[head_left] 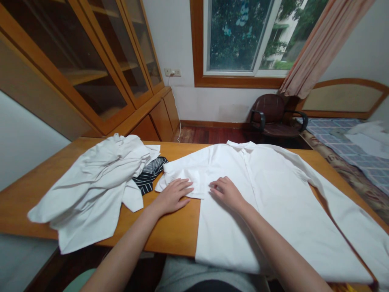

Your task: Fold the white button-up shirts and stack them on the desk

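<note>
A white long-sleeved shirt (pixel 276 194) lies spread on the wooden table, its collar toward the far edge. Its left-hand sleeve is folded back on itself, while the right-hand sleeve stretches down past the table's near right corner. My left hand (pixel 174 196) rests on the folded sleeve (pixel 182 174), fingers stretched out and nothing held. Just right of the sleeve's fold, my right hand (pixel 226 192) hovers on or close above the shirt front, fingers loosely bent and slightly apart. I see no cloth gripped in it.
Left on the table (pixel 170 231) is a crumpled pile of white cloth (pixel 94 186), partly over a black-and-white striped cloth (pixel 148 174). A glass-door cabinet (pixel 100 61) stands behind left. Beyond the table are a brown armchair (pixel 273 115) and a bed (pixel 349 138).
</note>
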Tool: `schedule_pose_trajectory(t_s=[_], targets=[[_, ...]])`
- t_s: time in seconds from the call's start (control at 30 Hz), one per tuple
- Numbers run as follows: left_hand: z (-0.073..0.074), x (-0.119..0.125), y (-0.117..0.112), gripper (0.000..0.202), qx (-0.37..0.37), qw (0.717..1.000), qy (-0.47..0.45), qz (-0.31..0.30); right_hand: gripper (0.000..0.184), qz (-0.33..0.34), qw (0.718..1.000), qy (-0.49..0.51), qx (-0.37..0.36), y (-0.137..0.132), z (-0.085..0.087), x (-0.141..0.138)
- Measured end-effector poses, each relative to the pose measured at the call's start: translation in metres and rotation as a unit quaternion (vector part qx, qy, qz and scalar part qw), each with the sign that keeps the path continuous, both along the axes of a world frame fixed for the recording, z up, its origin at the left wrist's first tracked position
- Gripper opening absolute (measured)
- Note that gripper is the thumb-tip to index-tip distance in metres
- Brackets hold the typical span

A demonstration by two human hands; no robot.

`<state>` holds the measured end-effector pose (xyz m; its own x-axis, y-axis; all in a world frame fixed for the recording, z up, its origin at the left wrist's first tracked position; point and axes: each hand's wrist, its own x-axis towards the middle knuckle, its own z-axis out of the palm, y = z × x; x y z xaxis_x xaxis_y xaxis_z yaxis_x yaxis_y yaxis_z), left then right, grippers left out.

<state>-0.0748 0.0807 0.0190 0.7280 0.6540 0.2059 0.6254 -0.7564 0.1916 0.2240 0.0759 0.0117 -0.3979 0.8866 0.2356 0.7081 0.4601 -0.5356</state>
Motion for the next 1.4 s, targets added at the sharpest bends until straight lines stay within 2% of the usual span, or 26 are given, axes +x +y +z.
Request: schedule_pose_trajectory(t_s=[0.17,0.27,0.4,0.53,0.67,0.8,0.9,1.03,1.1,1.17,1.27,1.33,1.4], targets=[[0.002,0.004,0.002,0.025,-0.016,0.999,-0.038,0.034,0.021,0.012,1.0,0.001,-0.011,-0.002,-0.004,-0.018],[0.0,0.012,0.004,0.022,-0.025,0.998,-0.035,0.037,0.032,-0.014,0.999,0.034,-0.031,-0.004,-0.008,-0.03],[-0.004,0.026,0.006,0.024,-0.037,0.997,-0.023,0.059,0.047,-0.056,0.986,0.122,-0.098,-0.004,-0.013,-0.044],[-0.001,0.037,0.005,0.026,-0.03,0.997,-0.013,0.067,0.042,-0.065,0.957,0.238,-0.154,-0.001,-0.017,-0.049],[-0.001,0.046,0.007,0.01,-0.02,0.997,-0.013,0.075,0.032,-0.084,0.935,0.301,-0.166,-0.001,-0.017,-0.044],[-0.006,0.053,0.011,0.013,-0.038,0.987,-0.109,0.116,0.032,-0.099,0.92,0.339,-0.173,-0.001,-0.014,-0.034],[-0.007,0.059,0.014,0.016,-0.086,0.95,-0.232,0.191,0.035,-0.109,0.911,0.352,-0.185,0.001,-0.012,-0.026],[-0.005,0.063,0.017,0.012,-0.185,0.879,-0.355,0.258,0.034,-0.117,0.912,0.348,-0.181,0.001,-0.011,-0.015],[-0.004,0.064,0.017,0.014,-0.264,0.834,-0.4,0.275,0.033,-0.124,0.913,0.348,-0.175,-0.001,-0.01,-0.011],[-0.005,0.065,0.017,0.02,-0.338,0.776,-0.451,0.283,0.033,-0.137,0.909,0.352,-0.178,-0.003,-0.009,-0.008],[-0.007,0.066,0.017,0.031,-0.399,0.695,-0.523,0.29,0.035,-0.152,0.898,0.365,-0.194,-0.006,-0.009,-0.006],[-0.007,0.067,0.016,0.037,-0.417,0.663,-0.55,0.289,0.036,-0.159,0.891,0.376,-0.2,-0.007,-0.009,-0.006],[-0.007,0.068,0.016,0.041,-0.427,0.643,-0.567,0.288,0.038,-0.167,0.88,0.392,-0.209,-0.007,-0.01,-0.007]])
